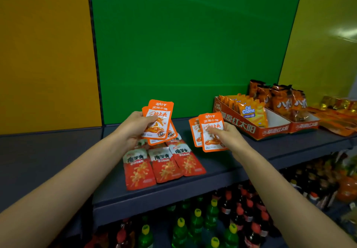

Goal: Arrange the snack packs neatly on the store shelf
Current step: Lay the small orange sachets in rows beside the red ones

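Note:
My left hand (135, 126) holds a small fan of orange snack packs (160, 112) upright above the dark grey shelf (222, 168). My right hand (225, 137) grips two more of the same orange packs (209, 126), a little to the right and apart from the left bunch. Below my left hand, three red and white snack packs (164, 165) lie flat side by side on the shelf, with further red packs partly hidden behind them under the orange ones.
An orange display box (251, 126) with Cal Cheese packs (249, 110) stands at the right, beside a second box of orange bags (284, 100). Loose orange and gold packs (338, 116) lie far right. Bottles (197, 222) fill the lower shelf. A green back panel (183, 44) rises behind.

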The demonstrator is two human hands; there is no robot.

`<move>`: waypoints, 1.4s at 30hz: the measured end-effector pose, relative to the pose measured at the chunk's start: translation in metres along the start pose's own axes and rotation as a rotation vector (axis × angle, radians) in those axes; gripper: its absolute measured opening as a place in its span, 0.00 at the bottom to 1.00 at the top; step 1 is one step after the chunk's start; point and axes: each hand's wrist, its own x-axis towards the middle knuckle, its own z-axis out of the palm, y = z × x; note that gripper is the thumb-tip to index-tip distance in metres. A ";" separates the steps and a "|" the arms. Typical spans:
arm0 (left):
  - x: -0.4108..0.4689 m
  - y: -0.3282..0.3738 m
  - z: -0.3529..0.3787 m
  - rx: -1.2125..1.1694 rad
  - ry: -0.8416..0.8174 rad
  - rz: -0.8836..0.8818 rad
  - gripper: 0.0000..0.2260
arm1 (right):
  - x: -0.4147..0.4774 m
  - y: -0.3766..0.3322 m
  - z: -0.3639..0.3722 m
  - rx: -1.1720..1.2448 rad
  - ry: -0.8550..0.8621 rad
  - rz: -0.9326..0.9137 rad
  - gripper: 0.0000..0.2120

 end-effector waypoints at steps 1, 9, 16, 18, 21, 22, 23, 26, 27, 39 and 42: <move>0.011 0.002 0.003 0.003 0.008 -0.003 0.06 | 0.015 0.001 0.001 -0.015 -0.016 0.012 0.11; 0.077 0.002 0.023 0.049 0.074 -0.043 0.06 | 0.109 0.027 0.026 -0.151 -0.122 0.055 0.02; 0.104 -0.003 0.025 0.061 0.162 -0.044 0.06 | 0.156 0.029 0.039 -0.399 -0.153 0.008 0.16; 0.106 -0.003 0.027 0.068 0.188 -0.049 0.06 | 0.161 0.031 0.039 -0.526 -0.160 -0.015 0.19; 0.106 -0.001 0.031 0.078 0.228 -0.052 0.05 | 0.164 0.032 0.038 -0.649 -0.162 -0.076 0.22; 0.106 0.000 0.032 0.084 0.243 -0.049 0.05 | 0.163 0.031 0.037 -0.676 -0.160 -0.096 0.23; 0.106 0.002 0.034 0.083 0.256 -0.045 0.05 | 0.161 0.030 0.036 -0.704 -0.162 -0.118 0.23; 0.107 0.005 0.039 0.082 0.278 -0.034 0.06 | 0.160 0.027 0.032 -0.772 -0.187 -0.175 0.25; 0.106 0.006 0.041 0.090 0.281 -0.032 0.06 | 0.159 0.026 0.032 -0.794 -0.201 -0.190 0.26; 0.115 0.008 0.051 0.120 0.301 -0.031 0.07 | 0.161 0.017 0.027 -0.951 -0.198 -0.325 0.25; 0.117 0.005 0.053 0.112 0.285 -0.040 0.07 | 0.185 0.021 0.015 -0.788 -0.188 -0.240 0.21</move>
